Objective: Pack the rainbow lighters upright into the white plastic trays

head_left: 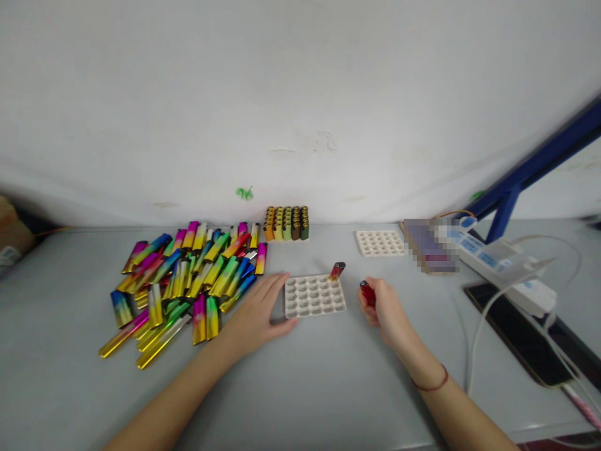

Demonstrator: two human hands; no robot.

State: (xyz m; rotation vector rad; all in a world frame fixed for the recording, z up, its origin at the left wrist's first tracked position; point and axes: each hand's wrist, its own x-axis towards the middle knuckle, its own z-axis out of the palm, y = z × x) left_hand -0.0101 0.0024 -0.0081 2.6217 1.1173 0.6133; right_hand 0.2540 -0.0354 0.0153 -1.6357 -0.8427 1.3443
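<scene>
Right hand point(384, 307) is wrapped round a red lighter point(369, 294), just right of the pocketed tray point(315, 314); left hand point(253, 313) is spread wide at its left edge. I'd brace there, then lower straight in — don't bump the standing lighter point(337, 270). Held one's bottom is hidden by the fist.

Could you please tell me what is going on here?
A person's right hand holds a red lighter to the right of a tray, while the left hand is at the tray's left edge. A second lighter stands tilted in the tray's far right corner. A pile of lighters lies to the left.
</scene>
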